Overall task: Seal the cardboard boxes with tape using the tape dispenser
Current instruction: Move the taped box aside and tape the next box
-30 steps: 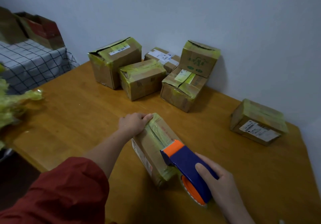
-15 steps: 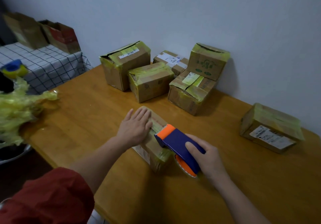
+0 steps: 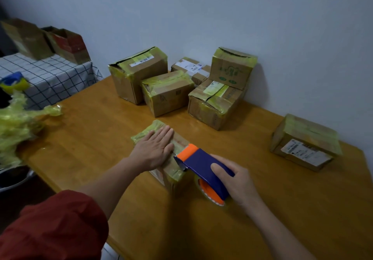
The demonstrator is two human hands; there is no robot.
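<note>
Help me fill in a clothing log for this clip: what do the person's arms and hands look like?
A loose red sleeve covers the left upper arm, bunched near the elbow; the left forearm below is bare. The right forearm is bare too, with no sleeve in view. The left hand and right hand wear no gloves; no ring, watch or bracelet shows.

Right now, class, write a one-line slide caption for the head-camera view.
Left hand presses flat on a small cardboard box while the right hand holds a blue-and-orange tape dispenser at its near end.
</note>
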